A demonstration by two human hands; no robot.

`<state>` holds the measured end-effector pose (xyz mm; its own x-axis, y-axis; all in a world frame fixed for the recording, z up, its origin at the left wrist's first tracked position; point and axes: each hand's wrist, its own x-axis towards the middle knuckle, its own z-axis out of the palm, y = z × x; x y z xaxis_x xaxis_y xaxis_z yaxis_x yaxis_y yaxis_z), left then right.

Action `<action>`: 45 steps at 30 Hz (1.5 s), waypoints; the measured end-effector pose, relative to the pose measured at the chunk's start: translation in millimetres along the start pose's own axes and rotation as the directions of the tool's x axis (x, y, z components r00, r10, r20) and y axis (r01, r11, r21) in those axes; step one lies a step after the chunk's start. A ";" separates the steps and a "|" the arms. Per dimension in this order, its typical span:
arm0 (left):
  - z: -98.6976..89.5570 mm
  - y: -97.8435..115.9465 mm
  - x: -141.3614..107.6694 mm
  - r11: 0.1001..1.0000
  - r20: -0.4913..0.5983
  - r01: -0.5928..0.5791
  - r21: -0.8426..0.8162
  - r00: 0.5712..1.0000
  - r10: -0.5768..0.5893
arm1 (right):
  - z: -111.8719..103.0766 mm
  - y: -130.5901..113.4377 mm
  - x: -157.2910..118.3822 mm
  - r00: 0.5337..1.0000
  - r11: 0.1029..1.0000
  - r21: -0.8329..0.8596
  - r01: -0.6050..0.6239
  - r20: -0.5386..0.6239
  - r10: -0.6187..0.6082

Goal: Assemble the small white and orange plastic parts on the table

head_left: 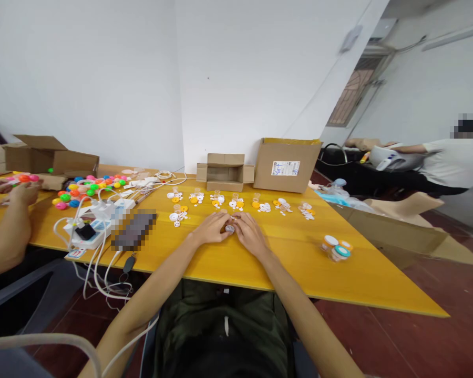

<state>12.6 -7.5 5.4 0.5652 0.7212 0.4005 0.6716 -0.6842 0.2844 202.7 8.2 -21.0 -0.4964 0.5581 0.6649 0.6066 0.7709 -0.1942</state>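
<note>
In the middle of the yellow table, both my hands come together over a small clear plastic jar. My left hand curls around its left side, thumb near the bottom. My right hand is bent in from the right, its fingertips meeting the left ones above the jar; what they pinch is too small to name. Behind my hands lie groups of small white discs, yellow lids and clear jars. One group with a white wheel-like piece sits left of my left hand.
Capped jars stand at the right. An open small carton and a large box stand at the back. Left are a power strip, cables, a blurred dark device, coloured balls and another person's hands.
</note>
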 end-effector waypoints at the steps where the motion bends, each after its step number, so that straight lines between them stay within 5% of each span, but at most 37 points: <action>1: 0.1 -0.4 0.0 1.000 -0.001 0.000 -0.004 1.000 0.000 | -0.6 -1.0 -0.2 1.000 1.000 0.009 0.000 0.003 0.000; 45: 2.5 -4.0 0.2 0.998 -0.005 0.011 -0.060 1.000 -0.012 | -6.0 -10.4 0.0 0.996 0.999 -0.041 -0.003 0.087 0.007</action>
<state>11.3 -4.4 2.1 0.5549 0.7285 0.4018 0.6481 -0.6813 0.3403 200.2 -1.7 -14.7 -0.5445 0.5881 0.5980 0.6334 0.7557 -0.1664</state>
